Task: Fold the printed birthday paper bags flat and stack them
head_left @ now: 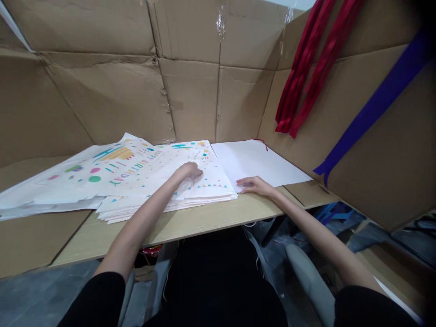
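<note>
My left hand (189, 171) rests on a stack of white sheets (163, 181) printed with coloured shapes and "HAPPY BIRTHDAY". Its fingers are curled closed, and whatever they may hold is hidden. Just right of the stack, my right hand (254, 185) lies with fingers stretched out at the near edge of a plain white sheet (259, 159). The fingertips touch down close to the corner of the printed stack. The plain sheet lies flat beside the stack, against its right side.
Cardboard walls (190, 95) enclose the back and right of the table (204, 222). Red ribbons (306, 77) and a purple ribbon (374, 109) hang on the right wall. A thin red string (264, 144) lies at the plain sheet's back edge. Grey chair arms (306, 268) are below.
</note>
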{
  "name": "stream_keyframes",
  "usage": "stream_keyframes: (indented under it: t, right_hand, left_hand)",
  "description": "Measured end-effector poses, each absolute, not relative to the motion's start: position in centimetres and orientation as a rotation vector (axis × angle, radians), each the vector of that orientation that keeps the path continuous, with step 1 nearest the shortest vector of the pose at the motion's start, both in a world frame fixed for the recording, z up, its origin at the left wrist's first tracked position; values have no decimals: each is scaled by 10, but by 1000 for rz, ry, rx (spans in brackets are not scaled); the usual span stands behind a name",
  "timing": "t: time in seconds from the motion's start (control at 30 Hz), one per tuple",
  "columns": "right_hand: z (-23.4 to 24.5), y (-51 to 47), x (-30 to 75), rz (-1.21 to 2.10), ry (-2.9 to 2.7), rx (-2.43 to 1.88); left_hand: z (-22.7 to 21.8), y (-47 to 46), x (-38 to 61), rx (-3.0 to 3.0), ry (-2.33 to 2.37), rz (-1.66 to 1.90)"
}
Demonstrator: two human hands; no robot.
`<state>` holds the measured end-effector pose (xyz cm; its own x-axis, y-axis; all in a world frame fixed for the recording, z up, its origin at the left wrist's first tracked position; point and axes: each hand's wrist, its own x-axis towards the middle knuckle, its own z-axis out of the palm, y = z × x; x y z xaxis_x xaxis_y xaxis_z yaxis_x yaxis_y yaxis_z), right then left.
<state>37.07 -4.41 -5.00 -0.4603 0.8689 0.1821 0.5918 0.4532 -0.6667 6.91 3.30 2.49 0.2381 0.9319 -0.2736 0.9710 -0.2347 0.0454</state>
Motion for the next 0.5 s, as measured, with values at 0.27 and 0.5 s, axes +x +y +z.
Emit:
stream_keyframes:
  t: [0.27, 0.5]
  right_hand:
    - [-57, -39, 379, 898, -2090, -1190]
    - [-55, -55, 371, 427, -2080, -1428]
  left_hand:
    - [26, 33, 70, 2300, 1807, -290]
    - [28, 38, 66, 2262, 1777, -319]
